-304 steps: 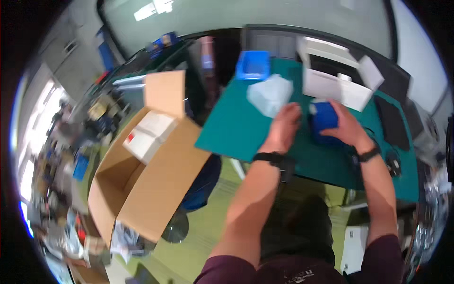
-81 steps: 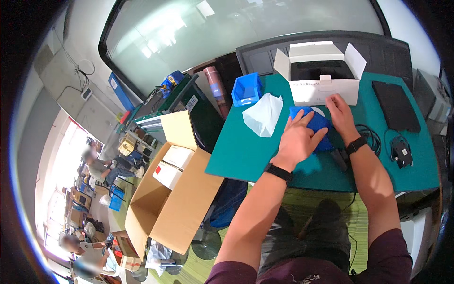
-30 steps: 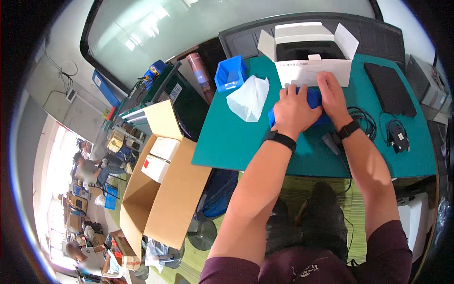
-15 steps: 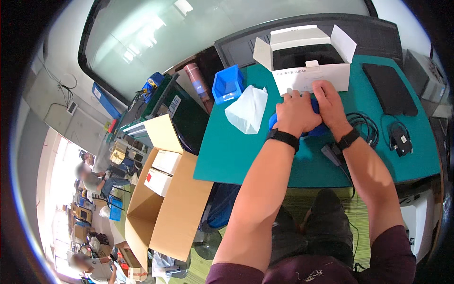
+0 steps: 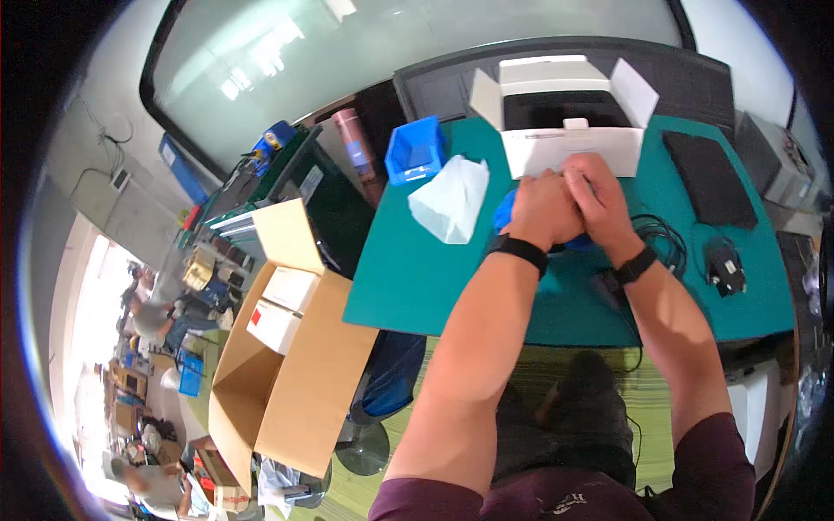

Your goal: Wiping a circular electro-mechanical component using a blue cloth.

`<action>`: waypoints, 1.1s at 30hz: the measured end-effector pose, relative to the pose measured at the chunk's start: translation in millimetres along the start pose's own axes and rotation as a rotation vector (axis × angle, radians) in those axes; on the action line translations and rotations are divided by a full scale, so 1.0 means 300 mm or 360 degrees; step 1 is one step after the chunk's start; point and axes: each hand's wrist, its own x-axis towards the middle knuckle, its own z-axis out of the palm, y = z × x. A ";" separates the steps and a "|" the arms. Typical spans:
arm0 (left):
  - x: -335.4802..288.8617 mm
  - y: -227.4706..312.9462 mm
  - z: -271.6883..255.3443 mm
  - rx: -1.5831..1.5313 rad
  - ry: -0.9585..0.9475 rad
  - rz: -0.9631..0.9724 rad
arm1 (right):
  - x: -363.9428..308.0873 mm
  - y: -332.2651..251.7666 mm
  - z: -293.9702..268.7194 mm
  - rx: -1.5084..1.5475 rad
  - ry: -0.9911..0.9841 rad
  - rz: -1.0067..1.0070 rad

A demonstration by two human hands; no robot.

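My left hand (image 5: 547,211) bends over a blue object (image 5: 505,211) on the green table, just in front of an open white box (image 5: 556,154). Only a rounded blue edge shows past the hand, so its kind stays hidden. My right hand (image 5: 605,201) closes in from the right, its thumb laid over the left hand's fingers. Whatever lies under its other fingers is out of sight. Inside the white box sits a black item (image 5: 556,110). A coiled black cable (image 5: 665,239) lies right of my right wrist.
On the green table (image 5: 395,278) lie a crumpled white bag (image 5: 450,201), a blue bin (image 5: 415,152), a flat black panel (image 5: 711,178) and a black adapter (image 5: 724,267). Left of it stands an open cardboard box (image 5: 317,378) holding white boxes (image 5: 276,326). Two people sit far left.
My right hand has slid inward, its thumb now crossing onto the left hand. The view has turned a little, shifting the surroundings.
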 end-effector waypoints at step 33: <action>-0.031 -0.263 0.412 -0.0652 0.0129 0.0276 | -0.019 0.009 0.183 -0.0191 0.0340 -0.0143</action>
